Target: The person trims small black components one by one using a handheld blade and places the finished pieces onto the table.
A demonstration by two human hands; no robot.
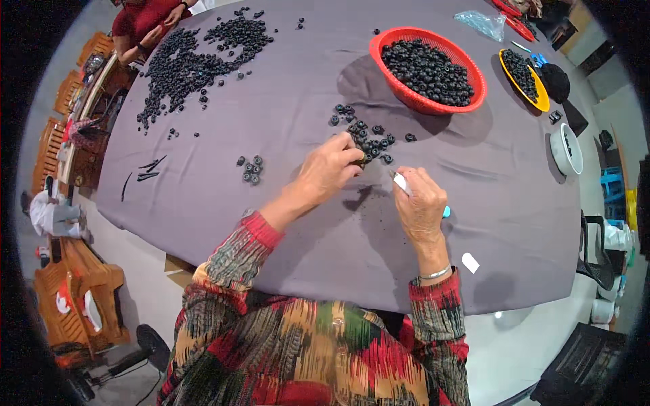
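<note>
My left hand (330,169) is closed in a pinch at the near edge of a small heap of black round parts with holes (374,143). A small black round part seems to sit at its fingertips, mostly hidden by the fingers. My right hand (421,203) wraps round a slim white-handled knife (402,183) with a light blue end, its tip pointing toward the left hand. A gap separates the two hands. Dark crumbs (369,196) lie on the grey cloth below them. Left of my left hand sits a small cluster of similar black parts (252,169).
A red basket (482,88) full of black parts stands beyond my hands. Many more parts (183,64) spread far left, near another person's hands (159,32). At right are a yellow plate (542,101), a white bowl (575,152) and a white tag (470,262). Dark strips (147,174) lie left.
</note>
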